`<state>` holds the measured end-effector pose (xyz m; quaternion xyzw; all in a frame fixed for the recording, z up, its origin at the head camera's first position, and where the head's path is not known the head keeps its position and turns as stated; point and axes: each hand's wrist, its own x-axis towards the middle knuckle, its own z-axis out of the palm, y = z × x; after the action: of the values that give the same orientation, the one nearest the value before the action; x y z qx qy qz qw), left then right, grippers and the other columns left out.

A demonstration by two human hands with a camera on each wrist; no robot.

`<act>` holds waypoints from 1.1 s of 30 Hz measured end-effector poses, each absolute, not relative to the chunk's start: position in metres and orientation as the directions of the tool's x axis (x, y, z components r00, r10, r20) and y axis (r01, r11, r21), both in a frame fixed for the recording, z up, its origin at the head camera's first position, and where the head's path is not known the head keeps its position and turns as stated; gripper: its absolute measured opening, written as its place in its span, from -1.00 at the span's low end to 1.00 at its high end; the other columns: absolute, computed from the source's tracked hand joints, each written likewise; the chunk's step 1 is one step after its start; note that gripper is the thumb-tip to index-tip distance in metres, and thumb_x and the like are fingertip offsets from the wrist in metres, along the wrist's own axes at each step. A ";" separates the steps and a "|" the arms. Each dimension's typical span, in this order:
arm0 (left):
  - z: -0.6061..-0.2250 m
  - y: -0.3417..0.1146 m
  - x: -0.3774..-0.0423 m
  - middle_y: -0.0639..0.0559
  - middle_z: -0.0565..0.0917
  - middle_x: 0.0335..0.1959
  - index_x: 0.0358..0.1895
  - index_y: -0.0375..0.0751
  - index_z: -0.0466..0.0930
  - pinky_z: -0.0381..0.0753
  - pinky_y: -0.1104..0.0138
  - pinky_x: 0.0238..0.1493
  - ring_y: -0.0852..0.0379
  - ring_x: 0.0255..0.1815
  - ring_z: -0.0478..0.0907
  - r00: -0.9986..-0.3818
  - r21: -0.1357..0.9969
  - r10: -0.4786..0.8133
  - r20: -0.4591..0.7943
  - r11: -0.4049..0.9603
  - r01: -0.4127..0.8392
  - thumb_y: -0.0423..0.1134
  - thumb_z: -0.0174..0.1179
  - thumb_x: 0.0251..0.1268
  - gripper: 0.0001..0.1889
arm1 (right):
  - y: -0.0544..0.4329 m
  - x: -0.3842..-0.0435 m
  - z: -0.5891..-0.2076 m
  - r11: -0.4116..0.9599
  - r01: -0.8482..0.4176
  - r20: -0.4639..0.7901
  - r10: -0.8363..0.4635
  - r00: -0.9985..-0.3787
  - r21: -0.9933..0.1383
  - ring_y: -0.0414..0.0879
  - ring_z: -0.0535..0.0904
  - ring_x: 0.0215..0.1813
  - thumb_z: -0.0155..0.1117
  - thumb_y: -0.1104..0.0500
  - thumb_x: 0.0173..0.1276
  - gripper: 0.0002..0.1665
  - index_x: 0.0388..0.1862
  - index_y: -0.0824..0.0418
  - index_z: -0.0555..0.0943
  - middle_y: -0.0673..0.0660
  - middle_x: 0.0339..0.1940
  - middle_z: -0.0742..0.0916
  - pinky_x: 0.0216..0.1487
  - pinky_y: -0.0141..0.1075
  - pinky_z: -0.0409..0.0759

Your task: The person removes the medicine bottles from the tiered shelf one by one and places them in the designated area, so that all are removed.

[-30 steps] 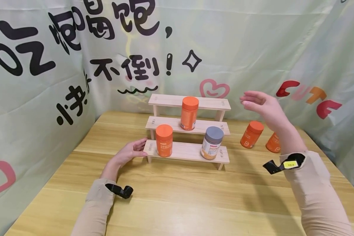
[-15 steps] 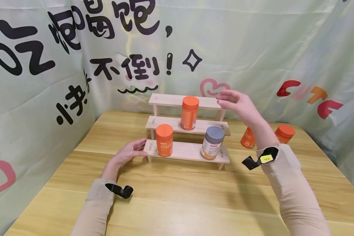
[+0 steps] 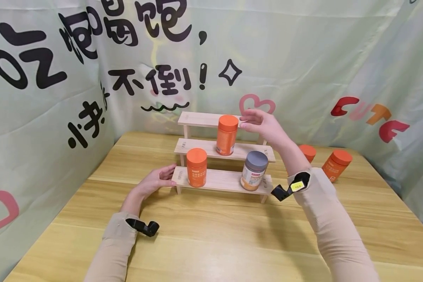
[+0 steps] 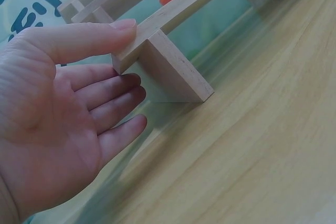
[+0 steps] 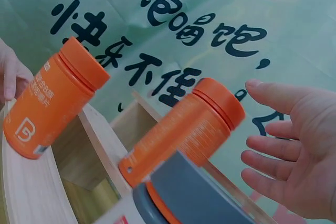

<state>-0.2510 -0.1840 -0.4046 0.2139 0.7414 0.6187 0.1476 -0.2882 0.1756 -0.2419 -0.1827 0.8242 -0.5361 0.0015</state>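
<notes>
A three-tier wooden display shelf [image 3: 220,178] stands on the table. My left hand [image 3: 157,182] holds the left end of its lowest board, thumb on top and fingers at the end and below, as the left wrist view shows. On that board stand an orange bottle [image 3: 196,168] at the left and a grey-lidded bottle [image 3: 254,171] at the right. Another orange bottle [image 3: 226,135] stands on the middle board. My right hand [image 3: 264,125] hovers just right of its lid, fingers spread from the thumb and nothing between them; a gap shows in the right wrist view [image 5: 294,145].
On the table to the right stand two more orange bottles, one [image 3: 307,152] partly hidden behind my right forearm, the other [image 3: 336,166] beside the sleeve. A printed cloth backdrop [image 3: 303,58] hangs behind and to the left of the wooden table [image 3: 211,239].
My right hand has moved left, from above the bottles on the right to beside the middle board's orange bottle. My left hand and the shelf have stayed where they were.
</notes>
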 end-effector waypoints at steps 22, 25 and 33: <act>-0.405 -0.185 -0.252 -0.44 -0.01 0.39 0.38 -0.57 -0.13 -0.02 0.00 0.37 -0.32 0.38 -0.02 -0.862 0.981 0.505 0.046 0.141 0.135 -0.36 0.23 0.15 -0.15 | 0.137 -0.295 -0.246 0.430 -0.312 0.179 -0.322 -0.930 -0.848 0.05 0.47 0.02 0.36 0.15 0.17 -0.31 0.26 0.26 0.36 0.18 0.08 0.56 0.05 -0.17 0.48; -0.406 -0.185 -0.253 -0.44 -0.02 0.39 0.37 -0.58 -0.14 -0.03 0.00 0.37 -0.33 0.38 -0.02 -0.860 0.981 0.508 0.048 0.137 0.136 -0.37 0.22 0.15 -0.15 | 0.135 -0.295 -0.244 0.455 -0.303 0.168 -0.313 -0.935 -0.837 0.04 0.47 -0.02 0.36 0.15 0.16 -0.33 0.24 0.26 0.38 0.18 0.04 0.58 0.00 -0.18 0.48; -0.406 -0.185 -0.252 -0.44 -0.02 0.39 0.38 -0.57 -0.13 -0.02 0.00 0.37 -0.33 0.38 -0.01 -0.860 0.981 0.509 0.049 0.136 0.137 -0.34 0.24 0.14 -0.13 | 0.140 -0.294 -0.242 0.470 -0.307 0.194 -0.274 -0.942 -0.828 0.02 0.49 -0.07 0.38 0.12 0.14 -0.42 0.13 0.24 0.45 0.15 -0.05 0.61 -0.04 -0.21 0.49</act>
<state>-0.2518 -0.1849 -0.4056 0.2184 0.7386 0.6199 0.1500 -0.2945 0.1402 -0.2421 -0.1694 0.8570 -0.4863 -0.0170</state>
